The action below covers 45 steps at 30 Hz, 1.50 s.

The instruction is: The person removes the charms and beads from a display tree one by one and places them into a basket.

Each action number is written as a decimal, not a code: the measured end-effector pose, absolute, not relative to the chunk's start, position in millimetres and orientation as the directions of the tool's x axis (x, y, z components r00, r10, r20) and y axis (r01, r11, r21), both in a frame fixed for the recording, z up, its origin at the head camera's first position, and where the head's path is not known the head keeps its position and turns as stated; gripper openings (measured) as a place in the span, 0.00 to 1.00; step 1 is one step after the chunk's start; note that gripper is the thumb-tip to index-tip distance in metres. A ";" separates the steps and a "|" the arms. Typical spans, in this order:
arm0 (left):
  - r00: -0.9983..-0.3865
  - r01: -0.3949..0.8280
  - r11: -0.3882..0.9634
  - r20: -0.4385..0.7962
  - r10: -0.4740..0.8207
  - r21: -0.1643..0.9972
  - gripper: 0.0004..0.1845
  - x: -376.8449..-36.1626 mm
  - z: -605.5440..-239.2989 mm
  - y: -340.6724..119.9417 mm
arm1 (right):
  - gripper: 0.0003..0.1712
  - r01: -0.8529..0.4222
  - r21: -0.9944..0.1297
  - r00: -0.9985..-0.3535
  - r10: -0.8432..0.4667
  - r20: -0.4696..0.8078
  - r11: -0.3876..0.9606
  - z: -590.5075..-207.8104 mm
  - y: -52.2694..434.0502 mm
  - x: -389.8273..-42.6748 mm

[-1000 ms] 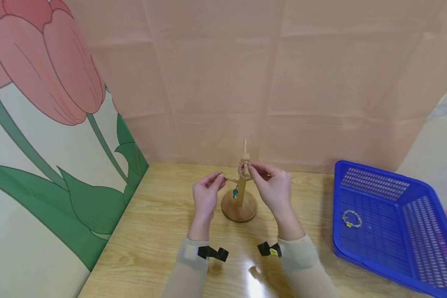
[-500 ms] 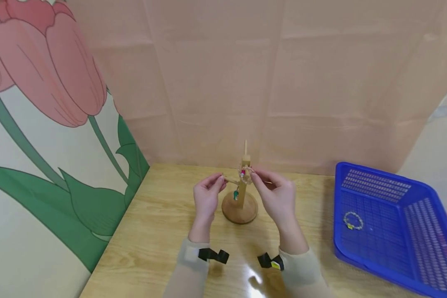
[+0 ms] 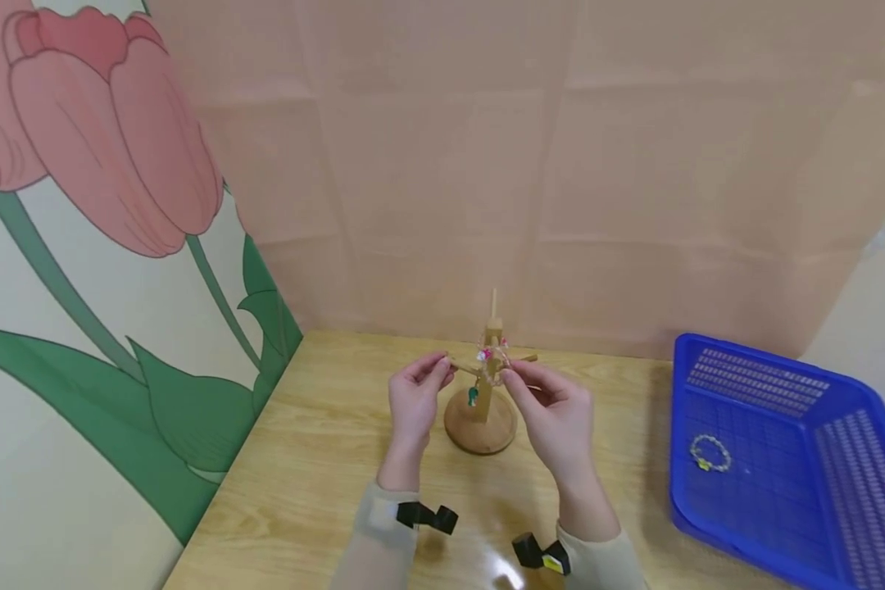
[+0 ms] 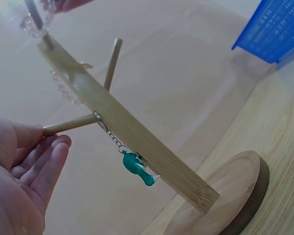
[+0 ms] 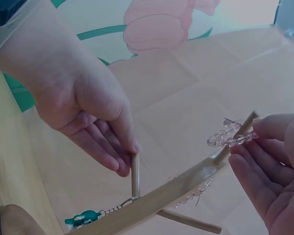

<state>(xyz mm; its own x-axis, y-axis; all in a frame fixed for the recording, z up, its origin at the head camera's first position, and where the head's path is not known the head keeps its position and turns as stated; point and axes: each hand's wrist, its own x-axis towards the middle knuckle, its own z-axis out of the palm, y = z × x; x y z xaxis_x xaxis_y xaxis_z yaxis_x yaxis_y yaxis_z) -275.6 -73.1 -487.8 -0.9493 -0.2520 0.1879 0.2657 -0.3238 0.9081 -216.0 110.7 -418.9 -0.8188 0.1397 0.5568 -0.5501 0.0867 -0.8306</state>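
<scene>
Round-based wooden peg stand (image 3: 483, 410) mid-table – landmark. Left hand (image 3: 413, 401), left of the stand, fingertips pinching the tip of its left wooden peg (image 4: 68, 125). Right hand (image 3: 556, 414), right of the stand, fingers curled, pinching a clear beaded bracelet (image 5: 230, 136) looped over the stand's upper peg. Small teal charm on a chain (image 4: 137, 168) hangs from the post. Blue perforated plastic basket (image 3: 796, 393) well right of the stand – another beaded bracelet (image 3: 710, 453) inside.
</scene>
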 end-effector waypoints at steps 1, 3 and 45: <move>-0.949 0.268 -0.324 0.191 -0.251 0.907 0.09 -275.4 -488.0 -72.6 | 0.07 -0.546 -0.833 -0.821 0.141 0.553 0.087 -419.0 111.3 -214.5; -0.949 0.272 -0.323 0.196 -0.249 0.907 0.10 -275.0 -488.5 -72.1 | 0.07 -0.546 -0.834 -0.821 0.142 0.552 0.085 -418.9 112.7 -212.0; -0.952 0.250 -0.340 0.166 -0.257 0.907 0.08 -276.6 -486.9 -72.5 | 0.07 -0.540 -0.832 -0.831 0.075 0.551 0.126 -418.5 119.7 -210.4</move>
<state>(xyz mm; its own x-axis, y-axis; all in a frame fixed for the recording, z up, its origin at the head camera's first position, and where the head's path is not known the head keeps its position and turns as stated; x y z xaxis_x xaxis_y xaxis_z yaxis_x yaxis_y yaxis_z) -276.6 -72.5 -486.9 -0.9521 -0.2568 0.1661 0.2499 -0.3398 0.9067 -210.4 119.7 -418.5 -0.8310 0.0749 0.5511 -0.5403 0.1263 -0.8319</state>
